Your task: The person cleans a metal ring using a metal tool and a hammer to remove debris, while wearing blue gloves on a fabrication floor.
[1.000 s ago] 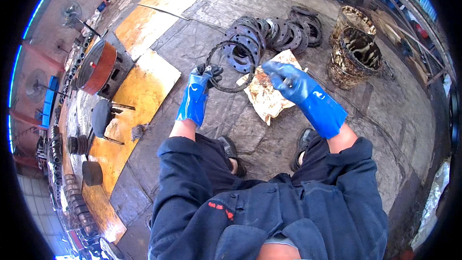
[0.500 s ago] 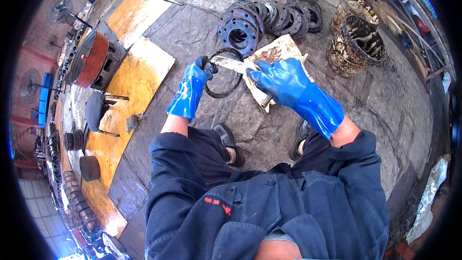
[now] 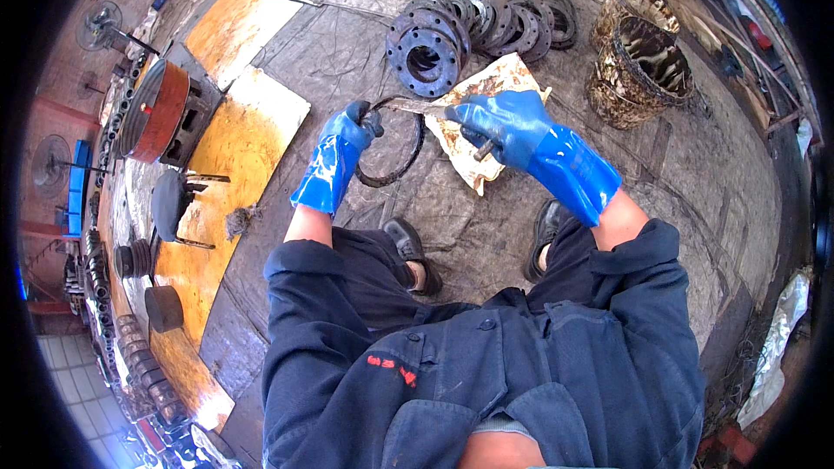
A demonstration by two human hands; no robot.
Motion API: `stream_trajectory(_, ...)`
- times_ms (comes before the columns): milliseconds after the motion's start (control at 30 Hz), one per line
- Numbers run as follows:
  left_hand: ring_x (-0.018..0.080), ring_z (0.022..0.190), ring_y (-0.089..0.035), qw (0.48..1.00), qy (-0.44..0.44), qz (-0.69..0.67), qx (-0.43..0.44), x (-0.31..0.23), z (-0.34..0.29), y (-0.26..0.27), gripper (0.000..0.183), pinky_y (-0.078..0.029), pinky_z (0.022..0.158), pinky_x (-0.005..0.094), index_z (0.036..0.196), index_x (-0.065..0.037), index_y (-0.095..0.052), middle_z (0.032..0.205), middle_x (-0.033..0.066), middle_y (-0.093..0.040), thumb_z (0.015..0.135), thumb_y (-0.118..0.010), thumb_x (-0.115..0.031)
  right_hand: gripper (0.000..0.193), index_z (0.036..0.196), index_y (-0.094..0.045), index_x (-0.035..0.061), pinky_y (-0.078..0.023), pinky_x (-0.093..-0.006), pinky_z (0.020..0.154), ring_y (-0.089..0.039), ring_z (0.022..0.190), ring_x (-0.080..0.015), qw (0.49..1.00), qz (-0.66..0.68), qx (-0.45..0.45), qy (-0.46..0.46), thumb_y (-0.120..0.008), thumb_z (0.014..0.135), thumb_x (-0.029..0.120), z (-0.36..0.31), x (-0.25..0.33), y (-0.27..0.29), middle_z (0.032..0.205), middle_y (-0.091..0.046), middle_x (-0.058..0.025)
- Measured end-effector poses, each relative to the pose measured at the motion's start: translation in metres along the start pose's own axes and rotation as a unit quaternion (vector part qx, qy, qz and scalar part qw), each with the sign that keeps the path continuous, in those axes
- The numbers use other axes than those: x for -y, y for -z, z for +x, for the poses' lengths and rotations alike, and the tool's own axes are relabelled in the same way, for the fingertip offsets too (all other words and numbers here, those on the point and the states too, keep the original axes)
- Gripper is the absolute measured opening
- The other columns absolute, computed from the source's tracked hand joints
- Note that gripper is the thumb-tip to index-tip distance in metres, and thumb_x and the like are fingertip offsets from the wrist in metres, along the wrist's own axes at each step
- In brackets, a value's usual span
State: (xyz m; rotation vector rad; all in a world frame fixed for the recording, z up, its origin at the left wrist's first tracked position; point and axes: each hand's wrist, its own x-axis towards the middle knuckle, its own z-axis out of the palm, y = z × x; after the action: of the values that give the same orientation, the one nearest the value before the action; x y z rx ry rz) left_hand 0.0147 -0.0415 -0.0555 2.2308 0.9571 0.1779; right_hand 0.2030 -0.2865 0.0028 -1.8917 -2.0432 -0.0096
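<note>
My left hand [image 3: 352, 128], in a blue rubber glove, is closed on the upper left of a thin black ring [image 3: 420, 141]. The ring hangs tilted above the floor. My right hand [image 3: 508, 128], gloved alike, grips a knife [image 3: 419, 106] whose dark handle end pokes out below the fist. Its blade points left, seen nearly edge-on, and meets the ring's upper rim near my left fingers. Below my right hand lies a crumpled, brown-stained cream sheet [image 3: 462, 159]. Just beyond the ring, several dark steel flanges [image 3: 445, 67] with bolt holes lean in an overlapping row.
Two grease-smeared buckets [image 3: 630, 100] stand at the right. Worn yellow boards [image 3: 252, 135] cover the floor on the left, with a small stool [image 3: 169, 204] and a red-brown drum [image 3: 159, 111] there. My shoes [image 3: 404, 243] rest on the grey floor covering [image 3: 473, 247].
Both hands have shifted slightly left with the ring and knife. The blade has turned from showing its broad side to nearly edge-on, and the ring's tilt has changed.
</note>
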Motion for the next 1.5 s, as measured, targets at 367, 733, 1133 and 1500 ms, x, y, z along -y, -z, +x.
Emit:
stream_trajectory(367, 0.0138, 0.061, -0.064, 0.973, 0.048, -0.226, -0.021, -0.027, -0.004, 0.006, 0.032, -0.044, 0.048, 0.0260, 0.104, -0.003, -0.061, 0.081, 0.0054, -0.068, 0.093, -0.055, -0.032, 0.029, 0.119, -0.060, 0.0078, -0.050, -0.0255, 0.064, -0.057, 0.068, -0.0086, 0.949, 0.262, -0.091, -0.150, -0.057, 0.094, 0.023, -0.021, -0.047, -0.027, 0.092, -0.067, -0.0031)
stream_trajectory(733, 0.0091, 0.056, -0.059, 0.926, -0.002, -0.366, -0.087, -0.031, -0.009, 0.028, 0.027, -0.036, 0.040, 0.0214, 0.094, -0.005, -0.064, 0.080, 0.0039, -0.067, 0.093, -0.057, -0.032, 0.052, 0.122, -0.058, 0.0046, -0.046, -0.0233, 0.050, -0.055, 0.057, -0.0087, 0.802, 0.484, 0.005, -0.349, -0.054, 0.091, 0.047, -0.019, -0.042, 0.009, 0.098, -0.069, -0.0105)
stream_trajectory(1133, 0.0071, 0.050, -0.050, 0.895, -0.057, -0.414, -0.158, -0.058, -0.020, 0.043, 0.029, -0.034, 0.041, 0.0208, 0.094, -0.005, -0.066, 0.067, 0.0022, -0.061, 0.092, -0.059, -0.034, 0.032, 0.107, -0.065, 0.0064, -0.036, -0.0190, 0.046, -0.043, 0.049, -0.0043, 0.683, 0.630, -0.051, -0.366, -0.061, 0.088, 0.033, -0.030, -0.040, 0.008, 0.088, -0.070, -0.0145)
stream_trajectory(1500, 0.0076, 0.055, -0.052, 0.854, -0.114, -0.469, -0.192, -0.068, -0.020, 0.057, 0.031, -0.034, 0.044, 0.0202, 0.095, -0.005, -0.065, 0.066, 0.0009, -0.059, 0.093, -0.058, -0.035, 0.015, 0.095, -0.058, 0.0112, -0.036, -0.0216, 0.037, -0.049, 0.048, -0.0069, 0.424, 0.784, -0.026, -0.453, -0.060, 0.087, 0.024, -0.016, -0.032, -0.014, 0.076, -0.059, -0.0038)
